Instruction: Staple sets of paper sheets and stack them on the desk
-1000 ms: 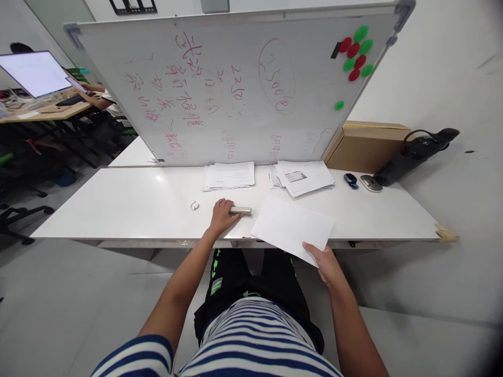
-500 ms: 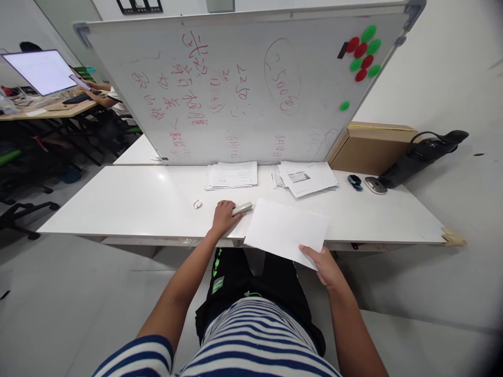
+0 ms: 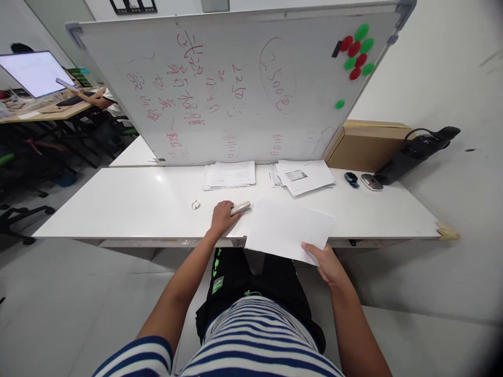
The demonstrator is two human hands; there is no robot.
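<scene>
My left hand [image 3: 223, 215] is closed around a light-coloured stapler [image 3: 240, 208] at the table's front edge, its nose pointing right. In my right hand [image 3: 323, 260] are white sheets of paper [image 3: 288, 230], gripped at the near right corner with the thumb on top. The sheets reach past the table edge, and their far left side lies close to the stapler's nose. Behind them sit two paper stacks, a left stack [image 3: 231, 174] and a right stack [image 3: 305, 177] with a small printed picture on top.
On the white table [image 3: 129, 204] lies a small white coil [image 3: 195, 204]. A whiteboard [image 3: 243, 125] stands along the back. At right are a cardboard box [image 3: 365, 149], black bottle [image 3: 412, 154], mouse [image 3: 371, 182] and watch [image 3: 351, 179]. A person's arm [image 3: 92, 98] holds a phone, far left.
The paper in my right hand has flattened lower over the table, and its right side now reaches farther right. My left hand keeps its hold on the stapler. The view has shifted slightly.
</scene>
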